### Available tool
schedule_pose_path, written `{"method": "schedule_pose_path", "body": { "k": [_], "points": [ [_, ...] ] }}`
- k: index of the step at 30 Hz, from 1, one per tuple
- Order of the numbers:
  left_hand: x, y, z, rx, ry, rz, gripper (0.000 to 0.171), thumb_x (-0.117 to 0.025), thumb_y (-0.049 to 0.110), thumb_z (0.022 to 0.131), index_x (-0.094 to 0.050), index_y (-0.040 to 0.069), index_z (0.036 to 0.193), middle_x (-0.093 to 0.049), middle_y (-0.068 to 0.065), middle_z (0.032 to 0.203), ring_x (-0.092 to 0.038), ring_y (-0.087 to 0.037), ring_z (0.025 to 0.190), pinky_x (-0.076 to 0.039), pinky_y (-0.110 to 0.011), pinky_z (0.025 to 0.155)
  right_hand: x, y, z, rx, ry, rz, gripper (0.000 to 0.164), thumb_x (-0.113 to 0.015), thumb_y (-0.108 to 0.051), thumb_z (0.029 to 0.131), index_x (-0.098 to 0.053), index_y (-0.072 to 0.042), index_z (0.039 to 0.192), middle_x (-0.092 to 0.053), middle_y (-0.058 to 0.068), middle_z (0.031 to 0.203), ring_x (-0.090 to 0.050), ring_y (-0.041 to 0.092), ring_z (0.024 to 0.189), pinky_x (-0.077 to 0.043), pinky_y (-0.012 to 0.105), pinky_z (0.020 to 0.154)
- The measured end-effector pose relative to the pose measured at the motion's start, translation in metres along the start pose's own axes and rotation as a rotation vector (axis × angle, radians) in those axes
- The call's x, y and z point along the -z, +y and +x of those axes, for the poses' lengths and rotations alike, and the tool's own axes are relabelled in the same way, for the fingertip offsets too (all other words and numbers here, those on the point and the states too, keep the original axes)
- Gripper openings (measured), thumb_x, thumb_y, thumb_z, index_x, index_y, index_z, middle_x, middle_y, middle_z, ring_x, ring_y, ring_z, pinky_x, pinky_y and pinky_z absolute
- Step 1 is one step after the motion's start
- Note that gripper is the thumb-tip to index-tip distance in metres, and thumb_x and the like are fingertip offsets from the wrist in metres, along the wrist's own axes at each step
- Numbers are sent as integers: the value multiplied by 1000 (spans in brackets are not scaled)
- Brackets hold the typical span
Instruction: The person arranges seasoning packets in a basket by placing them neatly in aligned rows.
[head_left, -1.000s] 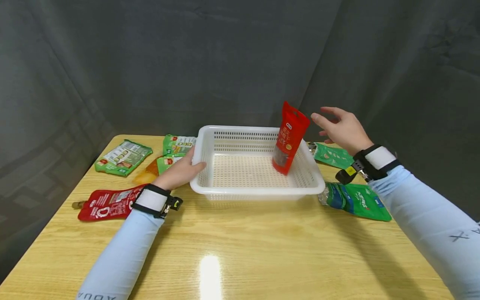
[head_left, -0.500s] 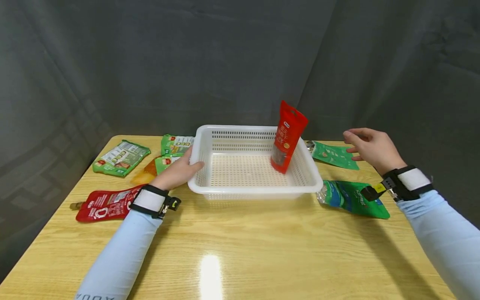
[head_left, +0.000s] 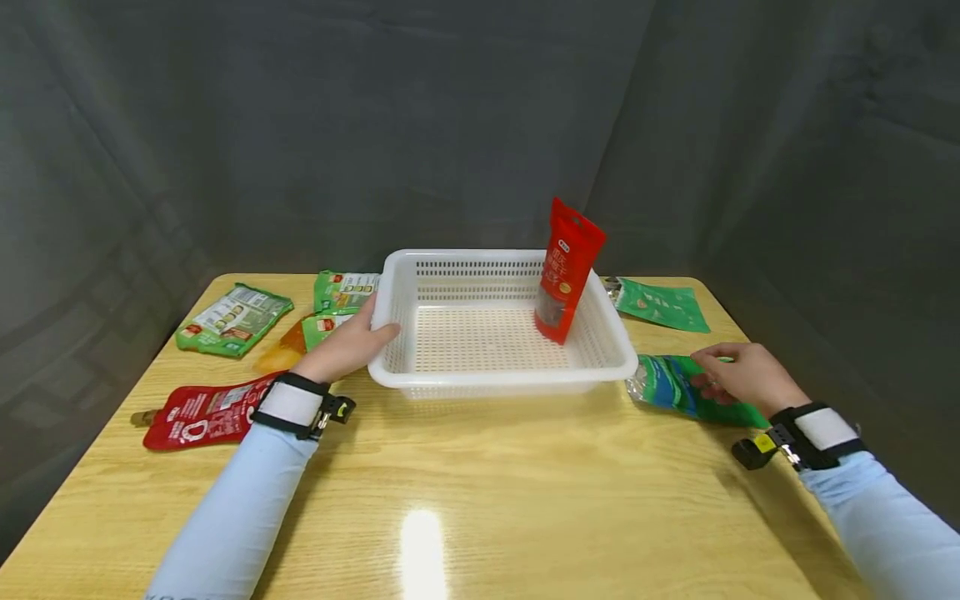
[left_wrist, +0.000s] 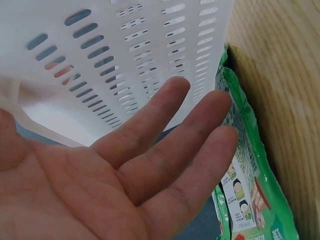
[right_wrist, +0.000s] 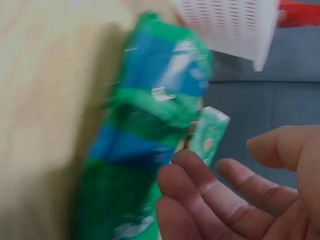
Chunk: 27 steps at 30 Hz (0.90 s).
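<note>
A white perforated plastic basket (head_left: 480, 387) sits at mid-table. My left hand (head_left: 347, 346) holds its left rim, thumb over the edge and fingers (left_wrist: 165, 150) along the outer wall. Inside the basket, at its right end, a red snack pouch (head_left: 567, 271) leans upright. My right hand (head_left: 750, 377) is over a green and blue packet (head_left: 671, 387) lying right of the basket. In the right wrist view, the fingers (right_wrist: 182, 190) are relaxed and parted from the thumb, with nothing between them, close beside that packet.
A flat green pouch (head_left: 663, 304) lies behind, at the right. Left of the basket lie a green packet (head_left: 236, 319), others partly hidden by the basket and left hand (left_wrist: 235, 190), an orange packet (head_left: 281, 350) and a red spouted pouch (head_left: 202, 415). A dark curtain (head_left: 450, 125) hangs behind the table.
My right hand has moved away from the red pouch, rightward and then down to the green and blue packet. The left hand stays on the basket's rim.
</note>
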<state>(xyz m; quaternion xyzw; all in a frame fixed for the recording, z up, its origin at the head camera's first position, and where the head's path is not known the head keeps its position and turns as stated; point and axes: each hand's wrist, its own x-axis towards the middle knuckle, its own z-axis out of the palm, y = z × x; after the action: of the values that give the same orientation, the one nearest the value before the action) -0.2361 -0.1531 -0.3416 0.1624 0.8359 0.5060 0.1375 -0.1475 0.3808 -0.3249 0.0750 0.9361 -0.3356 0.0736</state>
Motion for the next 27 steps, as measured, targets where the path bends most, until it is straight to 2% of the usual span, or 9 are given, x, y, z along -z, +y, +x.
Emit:
{"method": "schedule_pose_path", "body": {
  "k": [3, 6, 15, 17, 20, 23, 25, 27],
  "points": [
    [0, 0, -1, 2, 2, 3, 72, -46, 21, 105, 1, 16, 160, -38, -27, 148, -57, -42, 115, -50, -56, 90, -6, 8, -5, -48, -40, -3, 63, -44, -39, 105, -42, 16, 137, -72, 10, 79, -69, 24, 69, -57, 37, 61],
    [0, 1, -1, 6, 5, 7, 72, -46, 22, 105, 1, 16, 160, -39, -27, 148, -57, -42, 115, -50, -56, 90, -13, 13, -9, -81, -79, 25, 67, -45, -40, 105, -35, 17, 138, -71, 11, 75, -69, 25, 65, -56, 38, 58],
    [-2, 0, 2, -1, 3, -15, 71, -45, 21, 105, 1, 16, 160, -35, -28, 150, -56, -42, 117, -50, -56, 91, -27, 14, -9, -174, -118, -14, 102, -41, -66, 97, -14, 18, 148, -68, 11, 64, -67, 28, 55, -56, 40, 52],
    [-2, -1, 3, 2, 0, -23, 71, -45, 21, 105, 1, 16, 160, -34, -28, 151, -55, -43, 118, -49, -57, 92, -28, 14, -6, -177, -119, -25, 102, -40, -66, 97, -14, 19, 148, -68, 11, 64, -67, 27, 55, -56, 40, 52],
    [-2, -1, 4, 8, -1, -24, 71, -44, 20, 105, 1, 16, 160, -33, -28, 151, -54, -43, 118, -49, -57, 92, -27, 12, -1, -149, -115, -124, 100, -36, -67, 98, -21, 20, 145, -67, 12, 65, -67, 29, 55, -56, 40, 55],
    [-1, -2, 4, 15, 1, -20, 71, -45, 19, 105, 1, 15, 160, -32, -28, 152, -54, -44, 118, -48, -58, 92, -22, 8, 6, -86, -93, -292, 98, -31, -67, 99, -30, 22, 141, -67, 31, 93, -68, 41, 79, -54, 51, 73],
    [-1, -2, 4, 20, 1, -23, 71, -44, 19, 105, 1, 13, 159, -32, -28, 152, -54, -45, 119, -48, -58, 93, -19, 6, 12, -66, -84, -385, 100, -29, -68, 99, -32, 24, 139, -56, 42, 117, -61, 50, 98, -49, 58, 85],
    [-1, -2, 4, 23, -1, -32, 70, -44, 18, 105, 0, 11, 159, -31, -29, 151, -53, -46, 119, -47, -59, 93, -15, 5, 19, -79, -81, -441, 104, -28, -70, 97, -28, 25, 139, -37, 47, 135, -49, 56, 112, -41, 65, 94]
  ]
}}
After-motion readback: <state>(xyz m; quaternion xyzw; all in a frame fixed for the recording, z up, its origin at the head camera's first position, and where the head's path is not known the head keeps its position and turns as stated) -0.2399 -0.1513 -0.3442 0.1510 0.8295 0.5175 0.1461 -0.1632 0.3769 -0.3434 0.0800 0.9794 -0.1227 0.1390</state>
